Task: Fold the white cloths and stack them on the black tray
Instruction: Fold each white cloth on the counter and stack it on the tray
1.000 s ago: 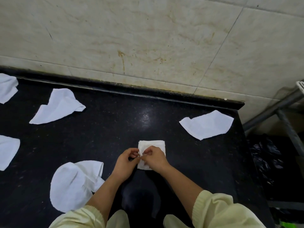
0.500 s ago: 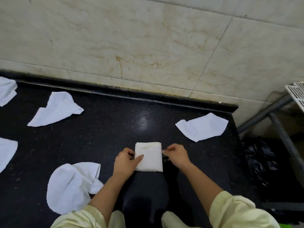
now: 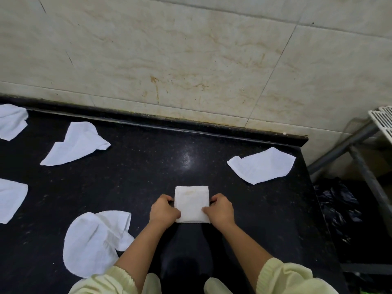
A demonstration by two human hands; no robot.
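1. The wall [image 3: 191, 60] at the back is the biggest thing. It is made of big pale tiles with a few brown marks.
2. The black counter [image 3: 148, 166] sits below the wall. It is dark and shiny, and all the cloths lie on it.
3. A grey metal rack [image 3: 360, 149] stands past the right end of the counter. A crumpled black bag [image 3: 337, 206] lies low down beside it.
4. The big loose cloth [image 3: 95, 240] lies rumpled at the front left, just beside the left arm.
5. The right cloth [image 3: 263, 165] lies loose near the back right corner of the counter.
6. The back left cloth [image 3: 78, 143] lies loose too, near the wall.
7. Two edge cloths, one at the back [image 3: 11, 122] and one lower down [image 3: 10, 198], are cut off by the left side of the view.
8. The pale yellow sleeves [image 3: 286, 276] show at the bottom, pushed up on both arms.
9. The folded cloth [image 3: 192, 203] is a small neat square. It lies flat on the counter in the middle front, right between the two hands and well apart from the loose cloths.
10. The left hand [image 3: 163, 211] grips the left side of the folded cloth. Its thumb lies on top and its fingers curl at the edge.
11. The right hand [image 3: 220, 211] grips the right side the same way, thumb on top and fingers curled.
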